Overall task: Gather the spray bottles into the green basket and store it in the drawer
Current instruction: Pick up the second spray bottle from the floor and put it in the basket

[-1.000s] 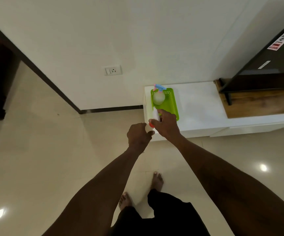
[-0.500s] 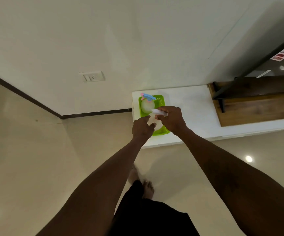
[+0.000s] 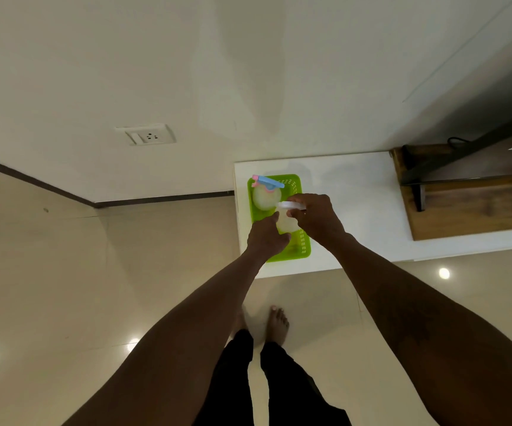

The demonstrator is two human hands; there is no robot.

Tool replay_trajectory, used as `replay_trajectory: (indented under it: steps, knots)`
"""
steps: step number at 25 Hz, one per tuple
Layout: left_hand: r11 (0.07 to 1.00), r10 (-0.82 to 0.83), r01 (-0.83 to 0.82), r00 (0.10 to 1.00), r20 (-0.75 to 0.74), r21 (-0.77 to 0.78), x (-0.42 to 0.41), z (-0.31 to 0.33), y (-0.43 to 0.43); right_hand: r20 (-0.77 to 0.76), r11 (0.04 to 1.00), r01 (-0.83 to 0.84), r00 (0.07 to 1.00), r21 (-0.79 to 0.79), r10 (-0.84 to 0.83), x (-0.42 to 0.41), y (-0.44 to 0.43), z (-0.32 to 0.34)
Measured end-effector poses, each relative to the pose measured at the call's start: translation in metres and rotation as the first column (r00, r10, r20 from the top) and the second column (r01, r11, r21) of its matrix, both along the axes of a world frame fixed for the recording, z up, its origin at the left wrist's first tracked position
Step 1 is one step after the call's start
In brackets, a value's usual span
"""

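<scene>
right grip (image 3: 316, 219) curled round white spray bottle (image 3: 285, 224) over green basket (image 3: 305, 245) | left grip (image 3: 265, 238) beside it, hold unclear

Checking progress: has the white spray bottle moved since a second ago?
Yes: against the green basket, the white spray bottle moved from its near end toward the wall, to mid-basket, held by the right hand.

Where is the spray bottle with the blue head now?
In the head view, the blue-headed bottle stands in the far end of the green basket, at the left end of the white cabinet.
</scene>
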State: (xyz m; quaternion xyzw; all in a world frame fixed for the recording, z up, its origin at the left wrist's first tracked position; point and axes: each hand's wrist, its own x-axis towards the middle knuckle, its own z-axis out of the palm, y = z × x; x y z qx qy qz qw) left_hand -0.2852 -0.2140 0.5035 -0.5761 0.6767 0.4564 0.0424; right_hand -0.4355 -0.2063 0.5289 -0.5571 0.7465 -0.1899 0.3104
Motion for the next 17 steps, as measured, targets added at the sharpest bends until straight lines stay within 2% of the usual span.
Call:
replay_trajectory:
  steps: [10, 17]
  knots:
    - [0.995, 0.056, -0.056, 0.998, -0.002, 0.085, -0.033, -0.042, -0.006, 0.121, 1.000, -0.024, 0.992, 0.006, 0.023, -0.026, -0.009, -0.048]
    - [0.994, 0.088, -0.088, 0.996, 0.012, 0.072, -0.036, -0.048, -0.012, 0.120, 0.999, -0.050, 0.992, 0.002, 0.049, -0.026, -0.011, -0.058]
